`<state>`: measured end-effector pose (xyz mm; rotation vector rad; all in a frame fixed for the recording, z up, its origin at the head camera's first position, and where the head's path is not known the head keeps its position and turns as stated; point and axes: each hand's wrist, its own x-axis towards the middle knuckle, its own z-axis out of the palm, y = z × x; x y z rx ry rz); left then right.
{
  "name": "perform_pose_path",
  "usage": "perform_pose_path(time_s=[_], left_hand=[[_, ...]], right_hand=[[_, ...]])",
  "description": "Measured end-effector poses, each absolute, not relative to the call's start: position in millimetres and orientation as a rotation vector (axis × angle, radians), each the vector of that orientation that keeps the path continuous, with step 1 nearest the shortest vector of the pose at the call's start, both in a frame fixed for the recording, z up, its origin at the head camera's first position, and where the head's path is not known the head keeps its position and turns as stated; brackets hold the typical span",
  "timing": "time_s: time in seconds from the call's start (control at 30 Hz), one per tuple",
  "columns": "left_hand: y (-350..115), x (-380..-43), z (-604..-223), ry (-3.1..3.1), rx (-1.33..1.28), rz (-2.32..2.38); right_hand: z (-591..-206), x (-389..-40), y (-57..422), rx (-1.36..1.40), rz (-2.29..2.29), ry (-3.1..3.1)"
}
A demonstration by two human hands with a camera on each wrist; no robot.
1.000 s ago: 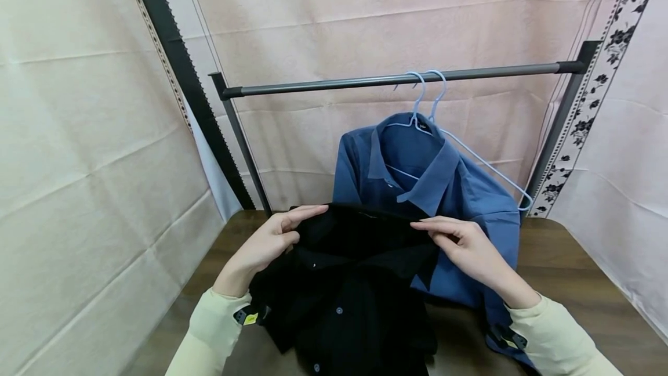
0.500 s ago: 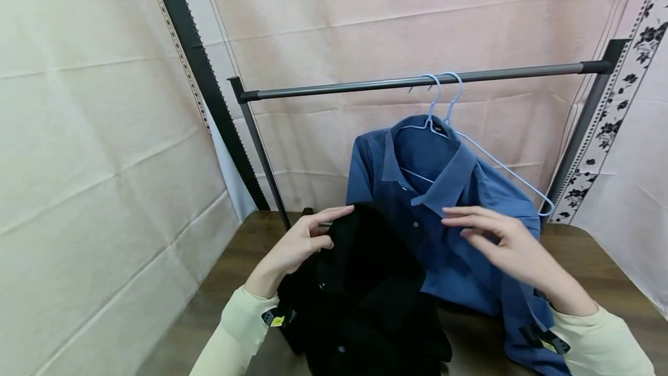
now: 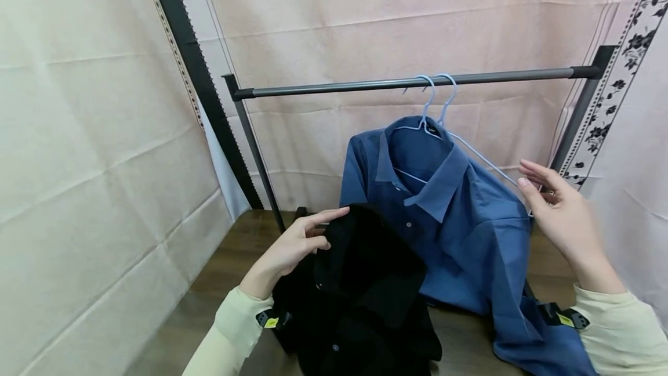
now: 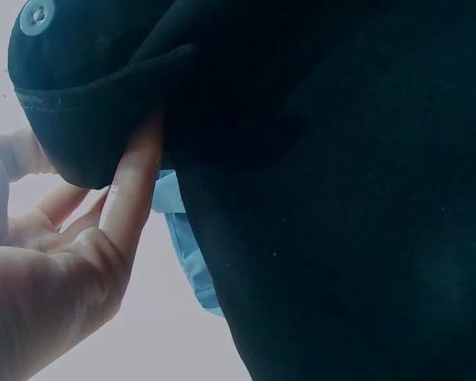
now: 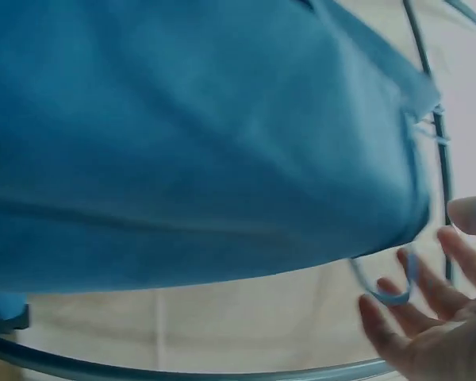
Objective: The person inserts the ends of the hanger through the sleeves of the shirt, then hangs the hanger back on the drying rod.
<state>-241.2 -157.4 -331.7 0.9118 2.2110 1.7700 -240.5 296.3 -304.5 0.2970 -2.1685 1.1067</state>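
My left hand (image 3: 284, 251) pinches the collar edge of a black button-up shirt (image 3: 365, 312), whose body drapes down over the tabletop. In the left wrist view the black cloth (image 4: 341, 198) fills most of the picture, and a button shows near the fingers. A blue collared shirt (image 3: 464, 231) hangs on a light-blue hanger (image 3: 429, 97). Behind it is a second light-blue hanger (image 3: 482, 156), its arm sticking out past the blue collar. My right hand (image 3: 566, 219) is at this hanger's outer end; the right wrist view shows spread fingers (image 5: 428, 290) around the curved tip.
Both hangers hook over a dark metal rail (image 3: 334, 87) on posts at either side. Beneath is a brown wooden table (image 3: 209, 289). Pale cloth curtains (image 3: 104, 161) enclose the back and sides. A blue sleeve (image 3: 548, 341) lies under the right forearm.
My right hand let go of the black collar and moved right and up to the rear hanger's end. The black shirt's right side sagged; my left hand kept its pinch.
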Motion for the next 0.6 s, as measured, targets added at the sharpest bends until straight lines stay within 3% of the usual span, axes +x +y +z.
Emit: perform_pose_path(time_s=[0.23,0.6], left_hand=[[-158,-242,-335,2.206,0.888,1.762],[-158,-244,-337,2.215,0.879,1.744]], right_hand=[[-317,-255,308,0.248,1.193,-2.491],[-319,-255,308,0.345,1.353,-2.500]])
